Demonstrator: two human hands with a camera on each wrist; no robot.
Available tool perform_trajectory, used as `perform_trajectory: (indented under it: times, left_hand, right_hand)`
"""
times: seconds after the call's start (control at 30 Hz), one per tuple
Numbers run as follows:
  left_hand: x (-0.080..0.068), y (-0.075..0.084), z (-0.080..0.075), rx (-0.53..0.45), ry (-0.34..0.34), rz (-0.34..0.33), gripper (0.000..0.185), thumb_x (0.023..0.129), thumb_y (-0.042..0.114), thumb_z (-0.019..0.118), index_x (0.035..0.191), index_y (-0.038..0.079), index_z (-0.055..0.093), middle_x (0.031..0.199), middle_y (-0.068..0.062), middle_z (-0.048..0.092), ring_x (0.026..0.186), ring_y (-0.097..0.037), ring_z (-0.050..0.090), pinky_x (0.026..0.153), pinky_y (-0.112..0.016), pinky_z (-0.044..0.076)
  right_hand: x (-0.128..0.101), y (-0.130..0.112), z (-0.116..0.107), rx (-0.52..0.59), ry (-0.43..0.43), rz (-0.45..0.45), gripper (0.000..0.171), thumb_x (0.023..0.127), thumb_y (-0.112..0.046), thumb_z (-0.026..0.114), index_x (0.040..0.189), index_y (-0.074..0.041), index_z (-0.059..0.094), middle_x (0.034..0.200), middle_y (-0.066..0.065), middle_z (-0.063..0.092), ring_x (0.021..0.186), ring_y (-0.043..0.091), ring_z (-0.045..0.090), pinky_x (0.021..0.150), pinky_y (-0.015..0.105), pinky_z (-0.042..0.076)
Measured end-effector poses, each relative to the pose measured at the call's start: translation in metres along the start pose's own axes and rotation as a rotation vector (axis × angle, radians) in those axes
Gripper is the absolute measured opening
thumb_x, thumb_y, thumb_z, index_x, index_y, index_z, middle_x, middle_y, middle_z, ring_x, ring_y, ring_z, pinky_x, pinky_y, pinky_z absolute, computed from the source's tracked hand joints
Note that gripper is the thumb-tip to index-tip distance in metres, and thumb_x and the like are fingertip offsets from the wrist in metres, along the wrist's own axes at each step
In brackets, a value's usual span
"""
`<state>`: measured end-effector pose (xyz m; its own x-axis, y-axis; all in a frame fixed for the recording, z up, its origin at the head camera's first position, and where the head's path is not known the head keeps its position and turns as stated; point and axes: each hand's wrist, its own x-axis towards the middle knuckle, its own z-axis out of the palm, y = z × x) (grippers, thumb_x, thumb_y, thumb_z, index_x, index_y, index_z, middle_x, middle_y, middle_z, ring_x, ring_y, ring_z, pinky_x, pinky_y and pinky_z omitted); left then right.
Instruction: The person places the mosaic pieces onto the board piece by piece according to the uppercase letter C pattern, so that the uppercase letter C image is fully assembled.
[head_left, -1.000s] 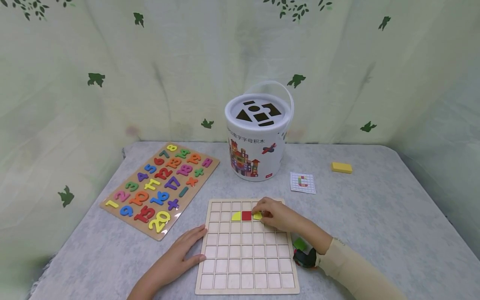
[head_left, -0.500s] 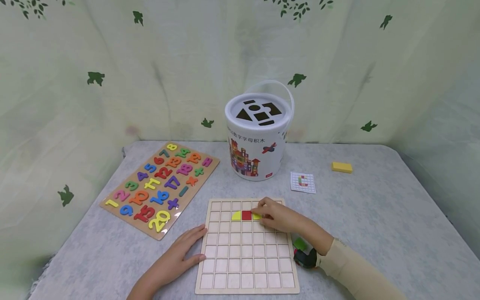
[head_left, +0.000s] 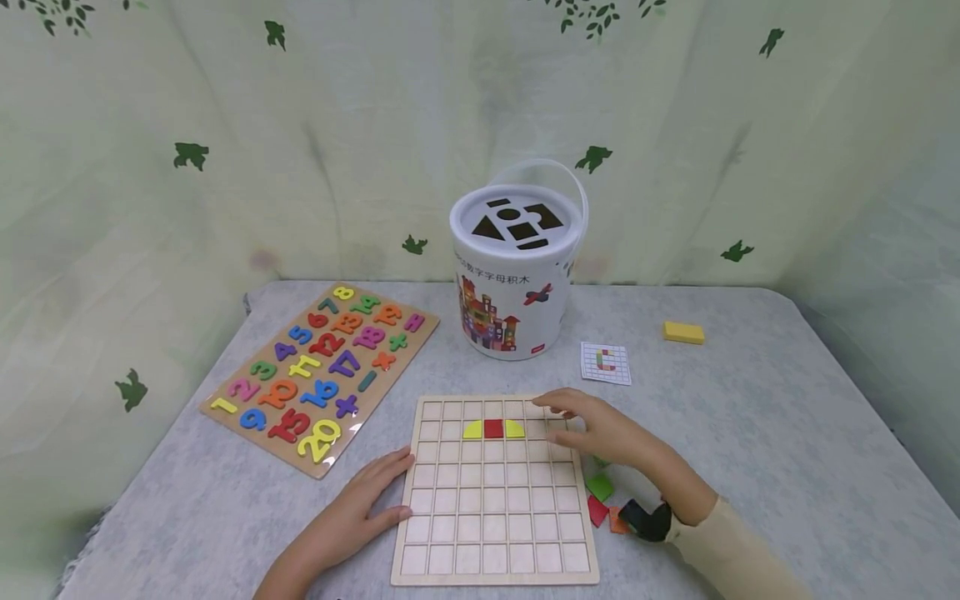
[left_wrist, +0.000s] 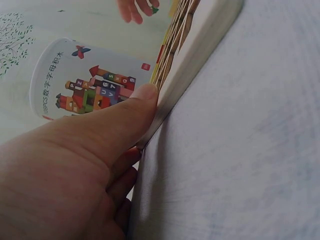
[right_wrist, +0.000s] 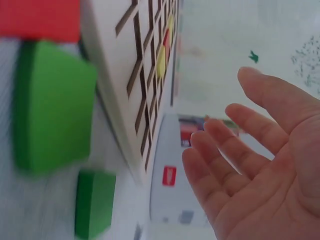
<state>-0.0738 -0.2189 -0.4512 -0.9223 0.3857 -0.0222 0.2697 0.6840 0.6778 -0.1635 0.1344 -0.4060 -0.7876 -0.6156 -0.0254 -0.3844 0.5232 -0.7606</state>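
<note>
A wooden grid board (head_left: 495,527) lies on the cloth-covered table. In one of its upper rows, a red square tile (head_left: 492,428) sits between two yellow tiles, a left one (head_left: 473,430) and a right one (head_left: 514,429), each with one rounded corner. My left hand (head_left: 358,507) touches the board's left edge with its thumb and extended fingers. Over the board's upper right edge is my right hand (head_left: 609,429), holding nothing, fingers spread apart. Beside the board, below that hand, lie a green tile (head_left: 600,487), a red tile (head_left: 597,511) and an orange tile (head_left: 618,520); another green piece (right_wrist: 96,202) shows in the right wrist view.
Behind the board stands a white bucket (head_left: 513,283) with shaped holes in its lid. A number puzzle board (head_left: 352,429) lies at the left. To the right of the bucket are a small card with a coloured grid pattern (head_left: 605,363) and a yellow block (head_left: 683,332).
My right hand has let go of the right yellow tile and moved right, its fingers opening. The tile stays beside the red one. Loose tiles by the board now show more. My left hand stays put.
</note>
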Motion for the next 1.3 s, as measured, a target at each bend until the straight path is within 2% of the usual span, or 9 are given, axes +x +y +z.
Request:
perform_trajectory:
  times: [0.13, 0.27, 0.4, 0.57, 0.77, 1.0, 1.3]
  left_hand:
    - [0.000, 0.000, 0.000, -0.003, 0.000, 0.005, 0.065, 0.082, 0.045, 0.060, 0.137, 0.016, 0.039, 0.143, 0.002, 0.030, 0.131, -0.023, 0.025, 0.101, -0.047, 0.026]
    - [0.000, 0.000, 0.000, -0.006, 0.001, 0.006, 0.065, 0.082, 0.044, 0.060, 0.137, 0.016, 0.039, 0.143, 0.001, 0.031, 0.131, -0.024, 0.025, 0.101, -0.047, 0.026]
    - [0.000, 0.000, 0.000, -0.009, -0.001, 0.000, 0.066, 0.082, 0.045, 0.060, 0.137, 0.016, 0.039, 0.143, 0.001, 0.031, 0.131, -0.024, 0.024, 0.101, -0.047, 0.026]
    - [0.000, -0.001, 0.001, -0.010, 0.001, 0.001, 0.065, 0.082, 0.044, 0.061, 0.137, 0.016, 0.040, 0.143, 0.001, 0.031, 0.131, -0.023, 0.024, 0.101, -0.047, 0.025]
    - [0.000, -0.001, 0.001, -0.002, 0.006, 0.001, 0.065, 0.082, 0.044, 0.061, 0.137, 0.016, 0.040, 0.143, 0.001, 0.031, 0.131, -0.023, 0.025, 0.101, -0.047, 0.026]
    - [0.000, 0.000, 0.001, 0.010, 0.005, -0.004, 0.066, 0.081, 0.045, 0.061, 0.137, 0.016, 0.040, 0.143, 0.001, 0.031, 0.131, -0.023, 0.025, 0.101, -0.047, 0.026]
    - [0.000, 0.001, 0.000, 0.014, 0.014, 0.003, 0.065, 0.082, 0.045, 0.060, 0.136, 0.016, 0.040, 0.142, 0.000, 0.032, 0.130, -0.025, 0.025, 0.101, -0.049, 0.026]
  right_hand:
    - [-0.021, 0.011, -0.010, -0.007, 0.042, 0.042, 0.047, 0.085, -0.022, 0.064, 0.128, -0.012, 0.049, 0.128, 0.004, 0.047, 0.110, 0.028, 0.047, 0.088, 0.046, 0.042]
    - [-0.040, 0.026, -0.014, -0.022, 0.049, 0.043, 0.048, 0.082, -0.022, 0.067, 0.125, -0.009, 0.051, 0.124, 0.006, 0.049, 0.108, 0.028, 0.048, 0.088, 0.046, 0.042]
    - [-0.055, 0.041, -0.012, -0.061, 0.040, 0.068, 0.048, 0.080, -0.026, 0.068, 0.123, -0.011, 0.053, 0.119, 0.002, 0.052, 0.106, 0.022, 0.050, 0.088, 0.040, 0.043]
    - [-0.064, 0.051, -0.008, -0.125, 0.049, 0.082, 0.036, 0.081, -0.023, 0.068, 0.114, -0.015, 0.058, 0.109, -0.006, 0.054, 0.101, 0.014, 0.050, 0.087, 0.033, 0.044]
    - [-0.063, 0.049, -0.007, -0.191, 0.073, 0.086, 0.027, 0.079, -0.015, 0.069, 0.105, -0.012, 0.060, 0.099, -0.006, 0.053, 0.092, 0.013, 0.051, 0.081, 0.030, 0.046]
    - [-0.057, 0.038, -0.008, -0.182, 0.120, 0.093, 0.031, 0.080, -0.012, 0.068, 0.110, -0.013, 0.059, 0.102, -0.005, 0.054, 0.092, 0.014, 0.051, 0.080, 0.032, 0.047]
    - [-0.030, -0.002, -0.006, -0.117, 0.171, -0.108, 0.033, 0.083, -0.013, 0.066, 0.115, -0.012, 0.058, 0.107, -0.006, 0.054, 0.093, 0.018, 0.053, 0.079, 0.035, 0.047]
